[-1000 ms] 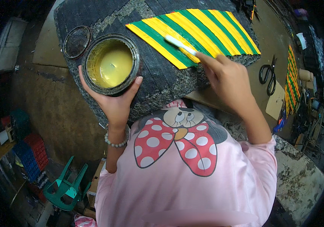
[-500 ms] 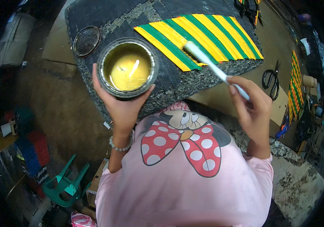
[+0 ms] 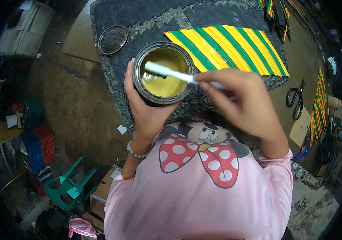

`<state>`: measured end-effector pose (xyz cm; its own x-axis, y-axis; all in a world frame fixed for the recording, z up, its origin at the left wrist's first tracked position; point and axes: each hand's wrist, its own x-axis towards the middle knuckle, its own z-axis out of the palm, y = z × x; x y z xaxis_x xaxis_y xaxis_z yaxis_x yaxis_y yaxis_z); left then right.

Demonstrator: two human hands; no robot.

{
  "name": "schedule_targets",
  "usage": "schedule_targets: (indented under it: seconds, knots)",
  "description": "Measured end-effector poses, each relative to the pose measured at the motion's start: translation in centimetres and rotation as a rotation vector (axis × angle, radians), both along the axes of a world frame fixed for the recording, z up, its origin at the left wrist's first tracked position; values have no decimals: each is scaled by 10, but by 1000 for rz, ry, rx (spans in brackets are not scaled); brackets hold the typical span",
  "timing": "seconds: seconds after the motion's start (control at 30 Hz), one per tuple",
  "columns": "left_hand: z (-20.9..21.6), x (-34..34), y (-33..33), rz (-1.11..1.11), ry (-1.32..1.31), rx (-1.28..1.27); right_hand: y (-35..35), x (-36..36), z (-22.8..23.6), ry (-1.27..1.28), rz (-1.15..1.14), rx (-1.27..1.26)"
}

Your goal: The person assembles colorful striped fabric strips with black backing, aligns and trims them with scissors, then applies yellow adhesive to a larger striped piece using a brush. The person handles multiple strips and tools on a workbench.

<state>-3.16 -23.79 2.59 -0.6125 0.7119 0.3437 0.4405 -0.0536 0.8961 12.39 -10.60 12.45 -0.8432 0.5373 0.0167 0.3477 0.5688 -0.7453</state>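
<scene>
The grip of the right hand (image 3: 241, 98) pinches the handle of a slim white brush with dark bristles (image 3: 175, 75), presumably far back so the fingers stay clear of the can. The left hand's (image 3: 151, 115) grip curves round a dark-rimmed, round metal can (image 3: 165, 100), thumb and fingers on opposite sides, which should steady its upturned mouth under the brush. Inside is glossy, pale-yellow liquid (image 3: 159, 87); whether the bristles touch it is unclear. Beyond, a panel of green and yellow strips (image 3: 227, 45) lies flat on the dark, textured desk (image 3: 139, 18), its near edge partly covered. A round, dark lid (image 3: 113, 40) lies apart, leaving the can uncovered. The right fingers are blurred; the can's base is hidden.
</scene>
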Motion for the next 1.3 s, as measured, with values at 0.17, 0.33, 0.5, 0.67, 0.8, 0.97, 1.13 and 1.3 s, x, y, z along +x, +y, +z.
schedule_targets:
  seconds: [0.17,0.33,0.5,0.67,0.8,0.97,1.13,1.3]
  knots:
    - [2,-10,2,22,-188,8,10,7,-16,208,-98,-850]
    - [-5,-11,5,7,-184,37,-12,18,-33,-39,139,-1473]
    - [-9,-10,0,-19,-214,0,12,41,-20,433,-175,-1076]
    - [-12,-9,-2,-20,-113,-22,32,20,-54,182,-412,126]
    - [-14,-9,-3,-35,-118,-13,32,12,-66,-13,-347,287]
    - [-16,-11,-3,-52,-132,1,41,-11,-75,-79,-258,482]
    - [-16,-10,-3,-56,-136,-8,53,-36,-79,-116,-214,615]
    - [-15,-9,-3,-33,-91,-37,50,-24,-65,-216,-154,640]
